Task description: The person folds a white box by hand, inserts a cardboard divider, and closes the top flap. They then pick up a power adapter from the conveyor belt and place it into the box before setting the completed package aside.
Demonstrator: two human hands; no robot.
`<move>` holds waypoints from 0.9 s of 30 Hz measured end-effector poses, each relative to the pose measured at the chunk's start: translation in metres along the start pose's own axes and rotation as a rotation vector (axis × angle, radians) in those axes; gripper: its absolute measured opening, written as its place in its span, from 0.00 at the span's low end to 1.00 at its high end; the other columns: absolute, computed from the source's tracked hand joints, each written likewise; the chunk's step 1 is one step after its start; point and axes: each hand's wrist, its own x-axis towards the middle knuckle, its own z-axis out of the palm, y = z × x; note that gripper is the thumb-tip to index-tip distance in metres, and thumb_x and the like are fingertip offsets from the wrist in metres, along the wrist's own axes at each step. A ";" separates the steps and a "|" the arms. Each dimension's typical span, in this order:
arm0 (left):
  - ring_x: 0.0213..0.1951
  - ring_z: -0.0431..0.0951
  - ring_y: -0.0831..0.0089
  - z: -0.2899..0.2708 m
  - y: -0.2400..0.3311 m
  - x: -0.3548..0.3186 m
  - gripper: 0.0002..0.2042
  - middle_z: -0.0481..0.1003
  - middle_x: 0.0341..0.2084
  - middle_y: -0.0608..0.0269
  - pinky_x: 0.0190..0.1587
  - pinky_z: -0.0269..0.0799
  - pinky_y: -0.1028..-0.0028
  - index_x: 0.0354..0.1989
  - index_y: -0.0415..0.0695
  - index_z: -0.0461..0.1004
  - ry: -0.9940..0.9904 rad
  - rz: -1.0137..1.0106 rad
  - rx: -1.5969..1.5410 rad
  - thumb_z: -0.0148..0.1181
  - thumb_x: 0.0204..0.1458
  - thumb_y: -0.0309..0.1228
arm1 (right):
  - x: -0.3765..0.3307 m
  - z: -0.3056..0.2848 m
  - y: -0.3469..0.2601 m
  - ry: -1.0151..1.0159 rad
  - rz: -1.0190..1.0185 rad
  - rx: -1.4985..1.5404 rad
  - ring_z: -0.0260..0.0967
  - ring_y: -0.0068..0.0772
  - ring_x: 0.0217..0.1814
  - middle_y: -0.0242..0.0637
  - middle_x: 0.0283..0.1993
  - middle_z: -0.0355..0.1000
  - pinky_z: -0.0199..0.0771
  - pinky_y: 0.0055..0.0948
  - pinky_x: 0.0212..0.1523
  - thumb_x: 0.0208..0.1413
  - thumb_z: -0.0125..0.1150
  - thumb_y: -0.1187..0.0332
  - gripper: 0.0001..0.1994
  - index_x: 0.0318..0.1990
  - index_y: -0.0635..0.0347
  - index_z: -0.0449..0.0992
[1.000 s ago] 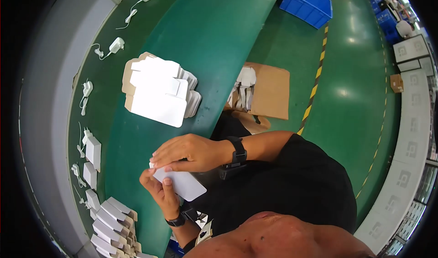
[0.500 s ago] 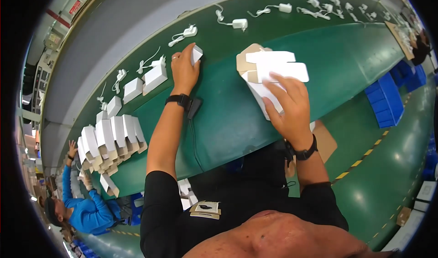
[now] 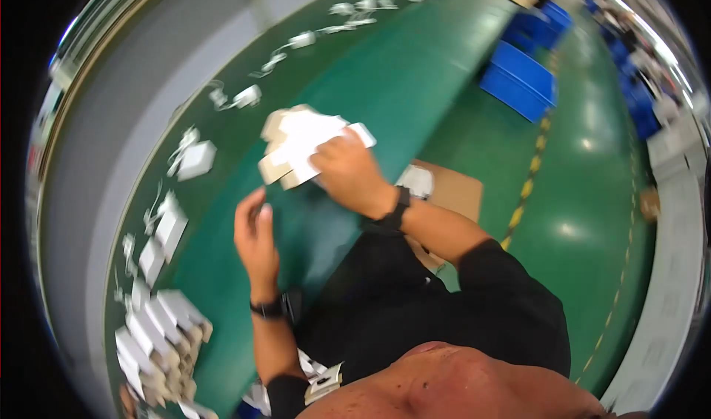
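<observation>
Several flat white cartons with tan inner flaps (image 3: pixel 304 139) form a loose pile on the green work surface in front of me. My right hand (image 3: pixel 346 169) has its fingers curled over the right side of the pile and grips a white carton there; motion blur hides the exact hold. My left hand (image 3: pixel 256 234) is just below the pile's near left corner, thumb and fingers apart, holding nothing. Left of the pile, a small white box (image 3: pixel 196 160) sits beside a white charger with a cable (image 3: pixel 181 143) on the strip along the wall.
More chargers with cables (image 3: pixel 246 95) line the far strip. White boxes (image 3: pixel 170 228) stand at left, above a stack of open-ended cartons (image 3: pixel 159 334). A brown cardboard box (image 3: pixel 452 189) is beside me at right; blue bins (image 3: pixel 518 82) are farther off.
My view has swung, shifting the scene. My left hand has let go of the small white box and come back toward the carton pile. My right hand's fingers have closed on a carton.
</observation>
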 end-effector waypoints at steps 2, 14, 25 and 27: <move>0.58 0.73 0.68 0.004 0.010 -0.033 0.14 0.75 0.55 0.57 0.61 0.68 0.68 0.57 0.38 0.72 -0.054 -0.029 -0.037 0.53 0.65 0.28 | -0.006 -0.003 0.000 0.029 -0.008 -0.047 0.73 0.39 0.47 0.36 0.38 0.75 0.66 0.51 0.59 0.45 0.64 0.72 0.11 0.39 0.58 0.79; 0.69 0.61 0.57 0.028 0.042 -0.075 0.48 0.57 0.69 0.47 0.69 0.59 0.58 0.73 0.34 0.48 0.057 0.121 -0.438 0.65 0.54 0.54 | -0.049 -0.053 -0.125 0.113 -0.080 0.377 0.76 0.37 0.41 0.35 0.41 0.76 0.77 0.32 0.36 0.50 0.64 0.71 0.15 0.47 0.60 0.77; 0.64 0.67 0.59 -0.011 0.022 -0.133 0.61 0.60 0.67 0.47 0.65 0.63 0.62 0.73 0.33 0.46 -0.324 -0.358 -0.467 0.59 0.44 0.73 | -0.020 -0.101 -0.057 -0.682 0.135 0.919 0.78 0.39 0.32 0.38 0.30 0.79 0.73 0.35 0.31 0.55 0.66 0.64 0.16 0.48 0.56 0.70; 0.62 0.69 0.59 0.000 0.028 -0.126 0.59 0.61 0.66 0.48 0.63 0.65 0.62 0.73 0.34 0.47 -0.326 -0.313 -0.466 0.58 0.46 0.72 | -0.015 -0.103 -0.045 -0.732 0.075 0.897 0.77 0.39 0.31 0.37 0.28 0.77 0.72 0.35 0.31 0.55 0.67 0.63 0.16 0.46 0.56 0.69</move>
